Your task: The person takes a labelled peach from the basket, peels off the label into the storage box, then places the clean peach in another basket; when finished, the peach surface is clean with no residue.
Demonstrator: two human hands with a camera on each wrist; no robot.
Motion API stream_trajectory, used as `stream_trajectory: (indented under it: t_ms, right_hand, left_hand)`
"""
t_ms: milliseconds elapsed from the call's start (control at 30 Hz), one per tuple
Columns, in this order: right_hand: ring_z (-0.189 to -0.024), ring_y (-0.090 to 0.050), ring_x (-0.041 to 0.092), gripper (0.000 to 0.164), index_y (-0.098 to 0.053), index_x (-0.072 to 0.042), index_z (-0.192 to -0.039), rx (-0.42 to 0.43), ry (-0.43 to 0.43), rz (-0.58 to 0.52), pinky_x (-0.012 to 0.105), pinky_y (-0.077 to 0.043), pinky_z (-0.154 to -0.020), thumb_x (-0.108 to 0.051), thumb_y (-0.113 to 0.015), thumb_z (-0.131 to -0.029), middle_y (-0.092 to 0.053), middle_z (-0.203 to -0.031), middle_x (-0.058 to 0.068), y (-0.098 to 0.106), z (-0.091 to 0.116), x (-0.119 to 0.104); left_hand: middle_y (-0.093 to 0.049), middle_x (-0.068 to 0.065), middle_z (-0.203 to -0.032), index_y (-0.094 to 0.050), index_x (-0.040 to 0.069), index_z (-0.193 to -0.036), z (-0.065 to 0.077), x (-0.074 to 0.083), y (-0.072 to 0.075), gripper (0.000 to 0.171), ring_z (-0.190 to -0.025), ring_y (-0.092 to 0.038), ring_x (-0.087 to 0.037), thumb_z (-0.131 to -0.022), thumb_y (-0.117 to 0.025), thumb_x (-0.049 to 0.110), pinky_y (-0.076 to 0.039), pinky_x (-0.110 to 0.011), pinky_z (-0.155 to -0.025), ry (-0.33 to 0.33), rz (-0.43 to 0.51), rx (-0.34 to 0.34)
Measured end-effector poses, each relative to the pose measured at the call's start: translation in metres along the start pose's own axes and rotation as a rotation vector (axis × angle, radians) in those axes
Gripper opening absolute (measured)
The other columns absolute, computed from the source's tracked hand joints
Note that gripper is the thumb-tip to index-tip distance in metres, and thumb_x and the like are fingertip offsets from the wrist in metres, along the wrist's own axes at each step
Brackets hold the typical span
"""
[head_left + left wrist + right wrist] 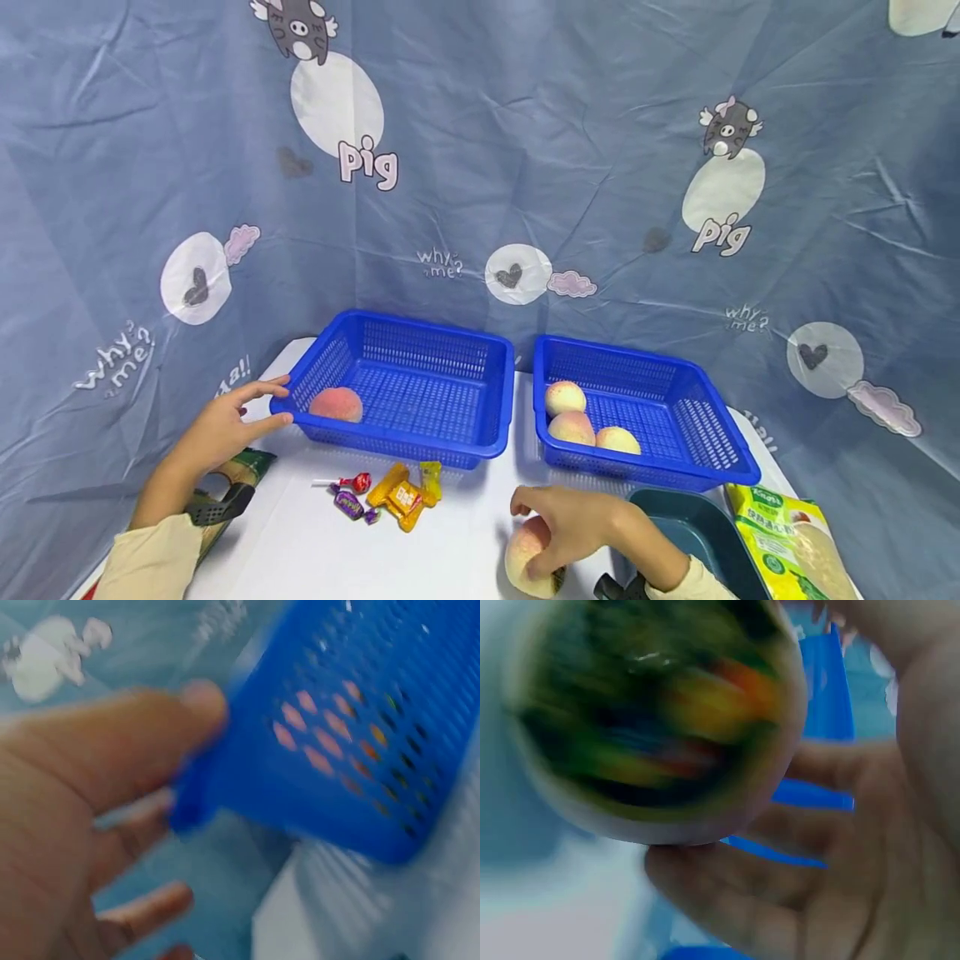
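My left hand (pixel 225 425) holds the left end of a blue plastic basket (pixel 495 417), thumb and a finger at its rim; the left wrist view is blurred. One pink peach (pixel 337 404) lies inside that basket. My right hand (pixel 573 525) grips a pale pink-and-cream peach (pixel 525 557) at the near edge of the table. In the right wrist view this peach (pixel 697 829) carries a dark green patch with yellow and red, too blurred to read. A second blue basket (pixel 645 479) to the right holds three peaches.
Wrapped candies (pixel 405 497) and a red lollipop (pixel 362 482) lie before the left basket. A dark teal bin (pixel 675 504) and a yellow-green Knorr packet (pixel 787 542) are at right. Another packet (pixel 251 467) lies under my left forearm. A blue printed curtain (pixel 480 167) hangs behind.
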State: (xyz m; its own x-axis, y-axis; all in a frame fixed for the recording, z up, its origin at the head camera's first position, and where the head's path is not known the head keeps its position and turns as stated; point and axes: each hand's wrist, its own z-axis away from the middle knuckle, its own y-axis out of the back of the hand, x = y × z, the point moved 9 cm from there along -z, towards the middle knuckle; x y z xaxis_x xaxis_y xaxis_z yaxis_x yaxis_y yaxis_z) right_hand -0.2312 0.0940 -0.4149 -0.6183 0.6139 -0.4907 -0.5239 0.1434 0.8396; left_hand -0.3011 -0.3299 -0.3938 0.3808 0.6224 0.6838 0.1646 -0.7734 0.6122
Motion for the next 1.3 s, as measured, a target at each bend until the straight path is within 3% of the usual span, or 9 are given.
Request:
stream_trajectory:
  t_ms: [100,167,267,367,467,533,700,1000,1300]
  right_hand:
    - [-0.082,-0.049,0.005,0.042,-0.057,-0.011,-0.105,0.192,-0.01,0.077,0.023,-0.046,-0.072,-0.037,-0.083,-0.082,-0.055,-0.096,-0.006,0.012,-0.006,-0.001]
    - [-0.075,-0.045,0.006,0.038,-0.056,-0.014,-0.094,0.303,-0.03,0.115,0.023,-0.042,-0.065,-0.039,-0.082,-0.084,-0.05,-0.088,-0.005,0.017,-0.007,-0.002]
    - [-0.071,-0.042,0.004,0.038,-0.054,-0.017,-0.085,0.382,-0.039,0.098,0.022,-0.039,-0.06,-0.041,-0.083,-0.084,-0.046,-0.083,-0.008,0.018,-0.007,-0.003]
    - [-0.072,-0.043,0.002,0.034,-0.056,-0.018,-0.085,0.382,-0.015,0.028,0.021,-0.04,-0.059,-0.04,-0.081,-0.085,-0.047,-0.083,-0.009,0.016,-0.004,-0.004]
    - [-0.074,-0.047,0.002,0.023,-0.06,-0.017,-0.088,0.365,0.03,-0.051,0.021,-0.043,-0.06,-0.033,-0.076,-0.092,-0.05,-0.085,-0.009,0.016,0.0,-0.005]
    - [-0.075,-0.049,0.002,0.014,-0.062,-0.016,-0.089,0.351,0.053,-0.089,0.021,-0.046,-0.061,-0.024,-0.073,-0.095,-0.053,-0.085,-0.009,0.017,0.003,-0.004]
    - [-0.077,-0.055,0.004,0.012,-0.064,-0.013,-0.095,0.311,0.061,-0.134,0.021,-0.049,-0.066,-0.003,-0.07,-0.093,-0.058,-0.089,-0.01,0.015,0.01,0.001]
    - [-0.067,-0.055,0.003,0.014,-0.064,-0.011,-0.085,0.31,-0.066,-0.358,0.022,-0.047,-0.055,-0.002,-0.073,-0.09,-0.061,-0.077,-0.008,0.007,0.017,0.023]
    - [-0.071,-0.054,0.001,0.015,-0.061,-0.013,-0.084,0.326,-0.035,-0.331,0.022,-0.047,-0.061,-0.003,-0.066,-0.094,-0.058,-0.078,-0.012,0.006,0.016,0.021]
  left_hand:
    - [-0.057,-0.028,-0.135,-0.066,0.002,-0.119,-0.004,0.032,-0.002,0.041,-0.126,-0.048,-0.05,-0.086,-0.083,0.017,-0.037,-0.073,-0.091,-0.069,-0.058,-0.022]
    - [-0.06,-0.027,-0.131,-0.066,0.002,-0.118,-0.006,0.064,-0.008,0.043,-0.123,-0.05,-0.05,-0.082,-0.085,0.014,-0.037,-0.058,-0.105,-0.165,-0.069,-0.004]
    - [-0.066,-0.014,-0.124,-0.067,0.008,-0.116,-0.002,0.117,-0.037,0.041,-0.116,-0.059,-0.037,-0.081,-0.086,0.013,-0.045,-0.045,-0.102,-0.287,-0.038,-0.029]
    - [-0.068,0.001,-0.118,-0.067,0.015,-0.119,0.013,0.165,-0.097,0.04,-0.105,-0.064,-0.022,-0.084,-0.084,0.025,-0.052,-0.039,-0.093,-0.318,0.015,-0.18]
    - [-0.064,0.004,-0.123,-0.061,0.02,-0.128,0.039,0.191,-0.17,0.053,-0.104,-0.064,-0.017,-0.085,-0.08,0.046,-0.054,-0.039,-0.084,-0.221,0.065,-0.409]
    - [-0.06,0.004,-0.125,-0.055,0.02,-0.133,0.055,0.199,-0.212,0.067,-0.103,-0.062,-0.015,-0.081,-0.08,0.054,-0.054,-0.036,-0.082,-0.164,0.068,-0.499]
    - [-0.051,0.003,-0.121,-0.043,0.016,-0.139,0.071,0.204,-0.274,0.083,-0.098,-0.058,-0.009,-0.076,-0.086,0.047,-0.053,-0.031,-0.078,-0.154,0.12,-0.518]
    - [-0.051,0.012,-0.121,-0.048,0.025,-0.136,0.065,0.198,-0.288,0.076,-0.107,-0.053,-0.004,-0.072,-0.088,0.025,-0.051,-0.029,-0.089,-0.249,0.255,-0.512]
    - [-0.052,0.011,-0.123,-0.049,0.022,-0.129,0.064,0.196,-0.287,0.073,-0.107,-0.055,-0.005,-0.068,-0.09,0.022,-0.051,-0.029,-0.09,-0.226,0.264,-0.457]
